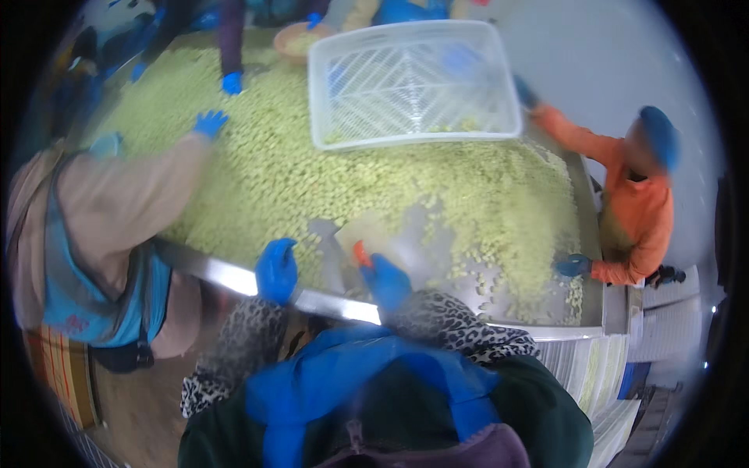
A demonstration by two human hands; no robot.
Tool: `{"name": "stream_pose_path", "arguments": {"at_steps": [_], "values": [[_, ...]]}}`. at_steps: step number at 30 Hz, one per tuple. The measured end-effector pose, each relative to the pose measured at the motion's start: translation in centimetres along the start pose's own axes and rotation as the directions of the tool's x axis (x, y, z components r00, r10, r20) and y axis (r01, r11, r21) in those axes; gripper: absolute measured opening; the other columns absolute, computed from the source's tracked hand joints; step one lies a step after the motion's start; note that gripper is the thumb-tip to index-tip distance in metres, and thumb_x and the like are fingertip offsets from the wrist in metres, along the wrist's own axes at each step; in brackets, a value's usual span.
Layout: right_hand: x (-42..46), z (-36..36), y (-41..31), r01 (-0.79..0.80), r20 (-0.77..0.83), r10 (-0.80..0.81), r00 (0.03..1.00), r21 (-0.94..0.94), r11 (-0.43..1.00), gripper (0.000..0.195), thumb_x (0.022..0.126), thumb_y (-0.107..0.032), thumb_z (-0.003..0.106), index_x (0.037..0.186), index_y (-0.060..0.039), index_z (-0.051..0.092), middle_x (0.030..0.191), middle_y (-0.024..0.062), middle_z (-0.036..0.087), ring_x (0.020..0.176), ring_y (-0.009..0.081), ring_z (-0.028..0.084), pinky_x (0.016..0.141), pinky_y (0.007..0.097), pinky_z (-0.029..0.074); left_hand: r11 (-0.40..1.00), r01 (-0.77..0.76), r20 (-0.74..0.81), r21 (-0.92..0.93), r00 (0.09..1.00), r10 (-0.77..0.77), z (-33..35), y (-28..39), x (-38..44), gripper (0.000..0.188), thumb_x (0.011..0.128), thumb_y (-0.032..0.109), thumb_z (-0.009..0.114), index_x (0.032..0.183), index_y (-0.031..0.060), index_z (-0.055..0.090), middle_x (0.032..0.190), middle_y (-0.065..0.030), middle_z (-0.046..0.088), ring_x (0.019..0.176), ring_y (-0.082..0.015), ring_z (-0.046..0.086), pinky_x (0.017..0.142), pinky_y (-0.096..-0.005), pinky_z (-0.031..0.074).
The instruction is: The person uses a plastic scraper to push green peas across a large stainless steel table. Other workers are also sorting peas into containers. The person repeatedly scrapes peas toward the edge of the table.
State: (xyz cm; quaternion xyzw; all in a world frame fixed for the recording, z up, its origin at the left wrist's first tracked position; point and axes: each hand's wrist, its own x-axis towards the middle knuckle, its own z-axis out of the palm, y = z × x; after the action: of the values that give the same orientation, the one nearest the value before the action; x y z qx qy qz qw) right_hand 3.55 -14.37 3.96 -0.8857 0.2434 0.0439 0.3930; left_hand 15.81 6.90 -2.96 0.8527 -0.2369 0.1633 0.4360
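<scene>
My right hand [386, 282], in a blue glove, grips the orange handle [362, 254] of a flat, pale scraper [367, 229], blurred. Its blade is over the metal table among small pale green produce pieces [281, 158], which look like shelled beans. My left hand [276, 270], also blue-gloved, is at the table's near rim [336, 305], left of the scraper. The fingers are curled, and whether anything is inside them is hidden. Bare metal shows around the scraper and to its right.
A white perforated plastic crate [415, 137], with a few pieces inside, is tilted over the table's far side. A co-worker in orange [638, 205] reaches toward it. Another co-worker's arm [140, 181] stretches in from the left. An orange-brown bowl [295, 44] stands at the back.
</scene>
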Motion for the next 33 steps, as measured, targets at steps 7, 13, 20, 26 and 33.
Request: {"name": "stream_pose_path", "arguments": {"at_steps": [7,13,20,26,33], "values": [[-2.1,0.0,7.3,0.141,-0.166,-0.160,0.973,-0.120,0.983,0.040,0.100,-0.028,0.056,0.128,0.0002,0.055,0.111,0.0236,0.064,0.101,0.0360,0.062,0.090,0.0416,0.048,0.923,0.219,-0.019,-0.315,0.971,-0.236,-5.6,0.9,0.3,0.018,0.092,0.004,0.063,0.109,0.0071,0.068,0.099,-0.0070,0.065,0.083,-0.0152,0.059,0.073,-0.0287,0.048],[-4.6,-2.8,7.5,0.075,-0.255,-0.148,0.956,-0.278,0.958,0.036,0.098,-0.022,0.053,0.124,0.0032,0.054,0.110,0.0245,0.061,0.102,0.0407,0.060,0.089,0.0447,0.047,0.895,0.313,-0.028,-0.318,0.941,-0.338,-9.1,-1.3,0.2,0.017,0.092,0.004,0.062,0.108,0.0049,0.067,0.097,-0.0090,0.065,0.082,-0.0175,0.063,0.072,-0.0273,0.051],[-5.7,-2.6,10.1,0.190,-0.326,-0.317,0.891,-0.367,0.911,0.031,0.099,-0.017,0.050,0.121,0.0034,0.056,0.108,0.0244,0.061,0.098,0.0413,0.059,0.086,0.0455,0.047,0.992,0.118,0.248,-0.039,0.963,-0.105,-7.3,-1.2,2.3,0.015,0.089,0.014,0.065,0.104,0.0093,0.067,0.100,-0.0140,0.066,0.087,-0.0292,0.065,0.076,-0.0370,0.053],[-6.2,-2.9,12.0,0.170,-0.384,-0.253,0.888,-0.238,0.956,0.026,0.098,-0.015,0.051,0.117,0.0025,0.057,0.103,0.0226,0.062,0.093,0.0387,0.060,0.080,0.0456,0.047,0.952,0.092,0.479,0.294,0.847,-0.230,-4.8,-3.6,5.1,0.020,0.092,0.023,0.058,0.101,0.0104,0.069,0.097,-0.0167,0.069,0.090,-0.0328,0.066,0.081,-0.0422,0.053],[-5.5,-2.4,13.1,0.095,-0.353,-0.150,0.923,-0.168,0.981,0.035,0.098,-0.020,0.056,0.126,0.0013,0.054,0.112,0.0216,0.062,0.099,0.0350,0.062,0.086,0.0416,0.049,0.936,0.044,0.684,0.349,0.671,-0.287,0.7,-4.9,8.3,0.022,0.092,0.027,0.056,0.098,0.0124,0.071,0.095,-0.0160,0.070,0.086,-0.0329,0.067,0.079,-0.0428,0.053]]}}
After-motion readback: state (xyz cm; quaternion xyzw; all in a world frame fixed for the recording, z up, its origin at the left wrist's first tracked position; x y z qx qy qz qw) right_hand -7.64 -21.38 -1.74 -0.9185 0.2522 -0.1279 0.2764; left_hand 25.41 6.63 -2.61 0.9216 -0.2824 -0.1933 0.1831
